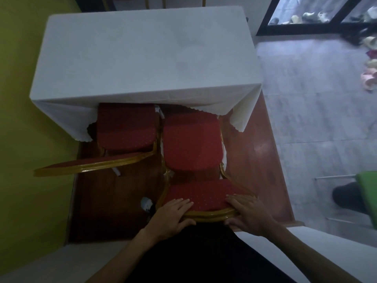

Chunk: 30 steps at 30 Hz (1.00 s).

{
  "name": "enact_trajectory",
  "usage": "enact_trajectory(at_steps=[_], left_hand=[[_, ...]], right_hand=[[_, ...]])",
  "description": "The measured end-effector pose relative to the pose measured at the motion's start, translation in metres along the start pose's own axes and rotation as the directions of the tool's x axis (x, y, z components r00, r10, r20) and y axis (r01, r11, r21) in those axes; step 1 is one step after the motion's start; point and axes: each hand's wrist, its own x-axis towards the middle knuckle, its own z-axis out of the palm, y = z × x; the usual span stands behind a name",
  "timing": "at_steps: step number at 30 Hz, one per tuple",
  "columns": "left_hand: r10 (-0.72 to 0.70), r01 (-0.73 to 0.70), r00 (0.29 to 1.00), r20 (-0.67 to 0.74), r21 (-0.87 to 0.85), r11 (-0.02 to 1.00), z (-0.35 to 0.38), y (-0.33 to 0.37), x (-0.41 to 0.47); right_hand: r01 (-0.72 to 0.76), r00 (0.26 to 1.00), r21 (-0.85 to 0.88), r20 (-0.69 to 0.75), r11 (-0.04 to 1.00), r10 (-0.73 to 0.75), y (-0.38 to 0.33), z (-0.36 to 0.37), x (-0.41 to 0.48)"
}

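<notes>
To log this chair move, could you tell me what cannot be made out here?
Head view:
- Legs of the held chair: hidden beneath its seat.
- Front of the second chair: under the tablecloth.
- Palms of the left hand and right hand: covered by their backs.
- The shoes at right: blurred, small.

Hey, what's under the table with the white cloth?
The seat fronts of the left chair and the right chair reach under it; the cloth hides the table legs and anything deeper.
</notes>
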Motion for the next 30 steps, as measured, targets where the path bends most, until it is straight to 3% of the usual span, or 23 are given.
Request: enact_trajectory(at_steps=[7,21,30], left_hand=[[0.044,-0.037,0.994,-0.099,0.065,0.997,-0.003,-0.003,0.003],[0.029,-0.027,0.993,-0.111,0.018,0.999,-0.023,-0.018,0.027],[-0.047,0.046,0.998,-0.045,-0.031,0.998,-0.050,-0.028,0.062]], right_hand=[[-0.026,1.000,-0.029,0.001,0.999,0.026,-0.003,-0.006,0.006],[-0.051,0.999,-0.011,-0.002,0.999,0.051,0.013,-0.008,0.035],[-0.036,0.999,-0.010,-0.010,0.999,0.036,0.044,-0.017,0.068]])
